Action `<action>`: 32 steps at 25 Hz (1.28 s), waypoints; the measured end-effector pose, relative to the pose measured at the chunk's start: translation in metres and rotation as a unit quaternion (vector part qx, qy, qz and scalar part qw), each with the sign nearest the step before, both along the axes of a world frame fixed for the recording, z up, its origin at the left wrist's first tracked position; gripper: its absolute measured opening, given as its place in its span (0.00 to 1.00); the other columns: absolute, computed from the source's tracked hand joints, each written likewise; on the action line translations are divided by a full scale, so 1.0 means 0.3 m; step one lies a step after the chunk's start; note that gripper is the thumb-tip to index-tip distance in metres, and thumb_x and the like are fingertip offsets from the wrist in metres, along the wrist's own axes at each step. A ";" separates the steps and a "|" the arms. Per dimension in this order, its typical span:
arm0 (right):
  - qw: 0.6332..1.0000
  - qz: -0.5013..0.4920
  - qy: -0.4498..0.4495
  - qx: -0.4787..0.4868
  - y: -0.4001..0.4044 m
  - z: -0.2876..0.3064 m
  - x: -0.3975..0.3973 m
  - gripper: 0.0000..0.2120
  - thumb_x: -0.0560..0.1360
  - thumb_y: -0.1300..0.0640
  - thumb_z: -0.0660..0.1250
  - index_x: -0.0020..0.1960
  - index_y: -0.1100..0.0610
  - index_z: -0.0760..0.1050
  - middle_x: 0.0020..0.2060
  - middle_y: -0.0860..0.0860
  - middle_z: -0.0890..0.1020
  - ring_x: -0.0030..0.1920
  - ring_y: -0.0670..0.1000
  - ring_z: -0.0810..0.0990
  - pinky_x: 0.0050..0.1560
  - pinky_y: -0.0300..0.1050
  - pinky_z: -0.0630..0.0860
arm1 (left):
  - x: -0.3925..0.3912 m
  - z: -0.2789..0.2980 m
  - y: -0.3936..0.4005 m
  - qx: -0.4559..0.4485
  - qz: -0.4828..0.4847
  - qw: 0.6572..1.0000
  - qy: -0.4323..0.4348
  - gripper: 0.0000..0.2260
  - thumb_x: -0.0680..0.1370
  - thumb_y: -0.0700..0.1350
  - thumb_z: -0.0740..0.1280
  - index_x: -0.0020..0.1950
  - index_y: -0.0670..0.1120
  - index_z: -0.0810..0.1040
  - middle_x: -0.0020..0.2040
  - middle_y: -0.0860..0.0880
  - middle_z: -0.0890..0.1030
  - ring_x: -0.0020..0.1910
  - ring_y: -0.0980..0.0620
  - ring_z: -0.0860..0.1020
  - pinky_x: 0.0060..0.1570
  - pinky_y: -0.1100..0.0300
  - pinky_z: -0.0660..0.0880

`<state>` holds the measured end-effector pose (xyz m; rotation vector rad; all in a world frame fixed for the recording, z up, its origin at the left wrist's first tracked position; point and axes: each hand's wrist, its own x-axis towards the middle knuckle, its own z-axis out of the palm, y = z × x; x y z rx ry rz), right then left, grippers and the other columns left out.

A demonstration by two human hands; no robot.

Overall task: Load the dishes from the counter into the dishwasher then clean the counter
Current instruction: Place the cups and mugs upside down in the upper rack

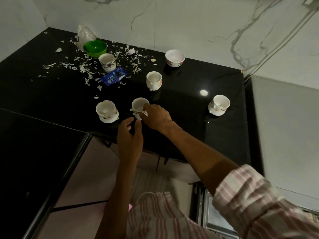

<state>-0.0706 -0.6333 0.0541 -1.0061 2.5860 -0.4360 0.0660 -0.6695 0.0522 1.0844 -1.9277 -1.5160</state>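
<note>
A marble-veined wall (189, 28) stands beside a grey appliance (284, 126).

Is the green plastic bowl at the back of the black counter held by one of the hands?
No, the green plastic bowl sits alone among white scraps, while the right hand grips a white ceramic cup.

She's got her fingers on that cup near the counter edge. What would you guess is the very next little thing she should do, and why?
Probably lift that cup straight up off the black counter. The right hand already pinches its rim, a finger inside, and the left hand waits open just below it, ready to support or take it. Four more cups, two bowls and scattered scraps remain, so cleaning comes later.
</note>
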 end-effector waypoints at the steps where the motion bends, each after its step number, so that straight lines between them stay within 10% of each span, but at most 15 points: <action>1: 1.000 -0.008 0.002 -0.004 0.018 0.000 0.003 0.21 0.79 0.45 0.62 0.66 0.56 0.71 0.59 0.57 0.77 0.58 0.58 0.78 0.54 0.55 0.78 | -0.002 -0.003 0.005 0.002 -0.004 1.000 -0.001 0.18 0.81 0.51 0.63 0.68 0.45 0.72 0.67 0.47 0.75 0.67 0.51 0.73 0.59 0.59 0.70; 20: 0.952 -0.185 -0.148 -0.193 0.597 -0.012 0.275 0.14 0.79 0.45 0.64 0.55 0.55 0.78 0.42 0.50 0.84 0.41 0.47 0.82 0.40 0.41 0.76 | 0.056 -0.126 0.307 0.034 -0.286 0.957 -0.037 0.33 0.71 0.44 0.75 0.73 0.47 0.65 0.67 0.49 0.73 0.64 0.50 0.75 0.59 0.55 0.76; 24: 0.885 -0.250 -0.253 -0.300 0.771 0.040 0.393 0.11 0.80 0.48 0.63 0.46 0.54 0.78 0.36 0.51 0.83 0.35 0.48 0.82 0.35 0.41 0.77 | 0.118 -0.082 0.414 0.107 -0.334 0.935 -0.044 0.33 0.71 0.46 0.76 0.72 0.54 0.65 0.66 0.53 0.74 0.61 0.55 0.76 0.52 0.61 0.78; 28: 0.782 -0.342 -0.354 -0.383 0.919 0.037 0.512 0.16 0.80 0.48 0.61 0.55 0.60 0.77 0.43 0.56 0.85 0.44 0.53 0.85 0.43 0.43 0.81 | 0.160 -0.027 0.522 0.135 -0.364 0.921 -0.038 0.28 0.71 0.39 0.76 0.66 0.54 0.71 0.58 0.56 0.80 0.52 0.64 0.80 0.44 0.70 0.76; 32: 0.755 -0.403 -0.331 -0.397 1.043 0.000 0.621 0.13 0.79 0.47 0.63 0.59 0.53 0.74 0.44 0.54 0.85 0.45 0.55 0.85 0.42 0.44 0.81 | 0.185 -0.011 0.628 0.104 -0.418 0.898 -0.083 0.25 0.71 0.40 0.76 0.60 0.60 0.72 0.52 0.61 0.79 0.49 0.70 0.78 0.41 0.72 0.75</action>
